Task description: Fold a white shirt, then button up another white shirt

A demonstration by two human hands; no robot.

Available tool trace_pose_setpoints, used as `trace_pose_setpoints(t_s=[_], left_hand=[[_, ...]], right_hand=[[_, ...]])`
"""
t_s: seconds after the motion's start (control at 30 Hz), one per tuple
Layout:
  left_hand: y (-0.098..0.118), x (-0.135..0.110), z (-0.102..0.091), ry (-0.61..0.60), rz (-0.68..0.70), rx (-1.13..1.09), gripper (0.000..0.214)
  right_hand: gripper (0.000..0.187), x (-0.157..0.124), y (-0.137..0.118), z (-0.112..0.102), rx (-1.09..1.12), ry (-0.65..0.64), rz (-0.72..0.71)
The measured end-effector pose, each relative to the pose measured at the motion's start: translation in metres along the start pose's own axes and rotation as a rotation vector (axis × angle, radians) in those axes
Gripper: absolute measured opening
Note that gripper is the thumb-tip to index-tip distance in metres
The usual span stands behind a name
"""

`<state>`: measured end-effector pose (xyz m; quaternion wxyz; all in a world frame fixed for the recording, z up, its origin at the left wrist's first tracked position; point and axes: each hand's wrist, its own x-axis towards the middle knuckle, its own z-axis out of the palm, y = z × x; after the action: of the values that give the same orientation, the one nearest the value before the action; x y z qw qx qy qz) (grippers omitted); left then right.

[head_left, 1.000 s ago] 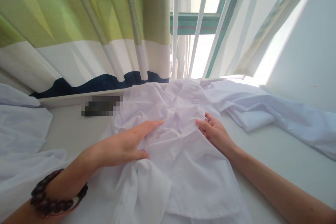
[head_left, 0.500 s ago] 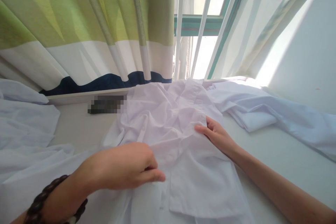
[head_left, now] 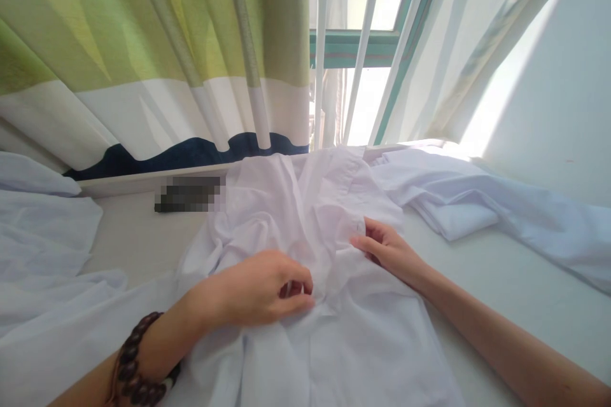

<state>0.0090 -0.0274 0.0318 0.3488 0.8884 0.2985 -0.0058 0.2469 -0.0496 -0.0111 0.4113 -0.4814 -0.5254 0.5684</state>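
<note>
A white button-front garment (head_left: 286,203), a shirt or a coat, lies spread and creased in front of me. My left hand (head_left: 267,286), wearing a dark bead bracelet (head_left: 138,356), is above its middle. The thumb and curled fingers pinch the cloth near the front strip; the exact grip at the fingertips is partly hidden. Farther right, my right hand (head_left: 389,248) holds the garment's edge between thumb and fingers, beside what looks like a buttonhole or button. The fingertips behind the cloth cannot be seen.
A folded white garment (head_left: 458,203) lies at the right, trailing toward the edge of view. More white cloth (head_left: 42,229) is heaped at the left. A blurred dark object (head_left: 188,194) sits by the back ledge. Behind hang a striped curtain (head_left: 191,63) and white bars (head_left: 363,44).
My left hand has moved right and slightly up, and its thumb and fingers now meet the garment's front. The cloth there has shifted, while my right hand keeps its hold nearly in place.
</note>
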Motion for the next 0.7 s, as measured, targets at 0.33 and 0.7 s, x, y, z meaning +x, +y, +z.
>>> trace_pose_setpoints(t_s=[0.33, 0.7], left_hand=[[-0.005, 0.012, 0.002, 0.522, -0.337, 0.062, 0.041], [-0.015, 0.030, 0.039, 0.545, -0.112, 0.086, 0.004]], right_hand=[[0.034, -0.005, 0.003, 0.001, -0.155, -0.233, -0.029], [0.030, -0.007, 0.002, 0.006, -0.242, -0.326, 0.016]])
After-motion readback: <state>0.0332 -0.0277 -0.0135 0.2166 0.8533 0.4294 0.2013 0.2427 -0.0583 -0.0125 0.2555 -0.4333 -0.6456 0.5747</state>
